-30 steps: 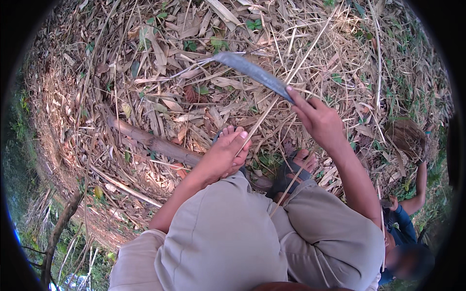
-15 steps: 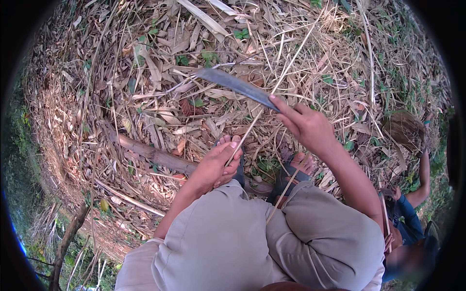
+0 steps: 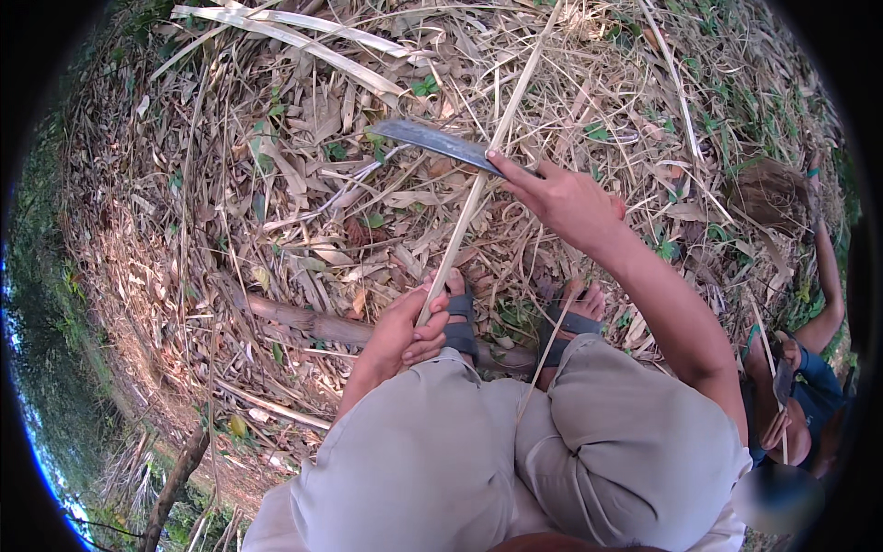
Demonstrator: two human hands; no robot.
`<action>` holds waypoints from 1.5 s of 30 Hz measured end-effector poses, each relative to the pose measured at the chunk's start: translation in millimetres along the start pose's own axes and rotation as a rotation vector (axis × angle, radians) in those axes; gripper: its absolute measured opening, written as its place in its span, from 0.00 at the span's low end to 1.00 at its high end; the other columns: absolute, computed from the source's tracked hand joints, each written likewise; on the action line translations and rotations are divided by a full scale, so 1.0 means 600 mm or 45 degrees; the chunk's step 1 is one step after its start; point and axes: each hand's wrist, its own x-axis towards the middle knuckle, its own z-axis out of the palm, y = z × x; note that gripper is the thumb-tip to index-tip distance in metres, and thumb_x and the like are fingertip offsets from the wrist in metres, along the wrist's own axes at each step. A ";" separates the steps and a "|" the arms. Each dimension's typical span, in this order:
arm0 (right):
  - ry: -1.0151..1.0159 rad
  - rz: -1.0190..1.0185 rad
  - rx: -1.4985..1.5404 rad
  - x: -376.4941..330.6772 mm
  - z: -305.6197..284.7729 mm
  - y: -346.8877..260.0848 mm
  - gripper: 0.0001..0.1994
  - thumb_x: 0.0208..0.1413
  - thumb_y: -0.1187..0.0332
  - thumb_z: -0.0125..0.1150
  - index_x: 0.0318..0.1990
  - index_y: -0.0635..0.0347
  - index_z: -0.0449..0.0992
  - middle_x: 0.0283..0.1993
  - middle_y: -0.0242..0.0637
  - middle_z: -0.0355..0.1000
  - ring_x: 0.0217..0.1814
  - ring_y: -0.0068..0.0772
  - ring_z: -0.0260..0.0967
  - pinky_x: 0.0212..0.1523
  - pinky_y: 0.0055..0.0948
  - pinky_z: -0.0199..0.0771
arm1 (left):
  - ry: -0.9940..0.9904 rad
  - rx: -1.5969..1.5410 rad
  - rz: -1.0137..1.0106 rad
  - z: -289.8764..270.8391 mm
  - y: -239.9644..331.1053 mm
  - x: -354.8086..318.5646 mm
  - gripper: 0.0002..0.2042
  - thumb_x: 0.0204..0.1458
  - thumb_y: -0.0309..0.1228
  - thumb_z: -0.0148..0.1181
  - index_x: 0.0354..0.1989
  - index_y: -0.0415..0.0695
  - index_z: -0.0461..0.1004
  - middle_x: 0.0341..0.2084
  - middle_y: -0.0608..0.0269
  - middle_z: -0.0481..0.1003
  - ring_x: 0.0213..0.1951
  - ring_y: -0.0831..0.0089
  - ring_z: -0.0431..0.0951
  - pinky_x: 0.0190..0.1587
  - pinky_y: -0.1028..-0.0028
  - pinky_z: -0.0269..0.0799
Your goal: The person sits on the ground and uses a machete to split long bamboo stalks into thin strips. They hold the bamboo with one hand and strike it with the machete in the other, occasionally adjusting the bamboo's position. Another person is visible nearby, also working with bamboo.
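Note:
My left hand (image 3: 403, 329) is closed round the near end of a long pale split bamboo strip (image 3: 462, 219), in front of my left knee. The strip slants away up and to the right. My right hand (image 3: 572, 210) grips a machete (image 3: 432, 141), its handle mostly hidden in the fist and the forefinger laid along the back end of the blade. The dark, slightly curved blade points left and crosses the strip; whether it touches cannot be made out.
Dry leaves and straw cover the ground. Flat pale strips (image 3: 313, 51) lie at the far left, and a brown branch (image 3: 317, 324) runs beside my sandalled feet (image 3: 460, 317). At the right edge sits another person (image 3: 814, 377), next to a cut stump (image 3: 768, 195).
The bamboo strip now shows its broad flat side instead of a thin edge. My right hand and the machete have shifted slightly left and nearer along it.

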 end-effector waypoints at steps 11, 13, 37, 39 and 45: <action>-0.051 0.308 -0.022 0.009 -0.007 0.085 0.21 0.65 0.52 0.51 0.65 0.26 0.65 0.25 0.39 0.67 0.24 0.45 0.71 0.26 0.42 0.74 | 0.081 0.168 0.054 0.009 -0.014 -0.008 0.14 0.68 0.39 0.34 0.30 0.48 0.59 0.10 0.74 0.53 0.07 0.83 0.46 0.10 0.79 0.42; -0.148 0.269 -0.055 0.015 -0.022 0.039 0.21 0.65 0.52 0.51 0.66 0.26 0.65 0.27 0.38 0.68 0.23 0.45 0.71 0.26 0.42 0.74 | 0.060 0.168 0.065 0.000 -0.016 -0.010 0.14 0.68 0.39 0.33 0.30 0.48 0.59 0.10 0.74 0.53 0.07 0.83 0.45 0.10 0.79 0.42; 0.010 0.564 0.150 0.048 -0.010 0.237 0.23 0.67 0.47 0.44 0.67 0.37 0.65 0.27 0.39 0.75 0.28 0.37 0.74 0.34 0.41 0.78 | 0.092 0.259 0.072 -0.005 -0.012 -0.005 0.14 0.69 0.39 0.33 0.32 0.47 0.60 0.10 0.72 0.52 0.08 0.82 0.45 0.11 0.78 0.41; -0.166 0.400 0.011 0.061 -0.033 0.178 0.22 0.67 0.48 0.45 0.67 0.33 0.65 0.25 0.39 0.73 0.25 0.37 0.74 0.32 0.41 0.78 | 0.008 0.206 0.091 -0.021 -0.012 -0.012 0.15 0.69 0.39 0.33 0.32 0.47 0.59 0.10 0.72 0.52 0.08 0.83 0.45 0.11 0.78 0.41; -0.055 0.510 -0.020 0.028 0.007 0.190 0.21 0.67 0.47 0.43 0.67 0.27 0.63 0.24 0.43 0.72 0.26 0.44 0.75 0.29 0.44 0.77 | 0.030 0.187 0.061 -0.015 -0.013 -0.017 0.14 0.69 0.39 0.33 0.31 0.47 0.59 0.10 0.73 0.53 0.08 0.83 0.46 0.11 0.79 0.41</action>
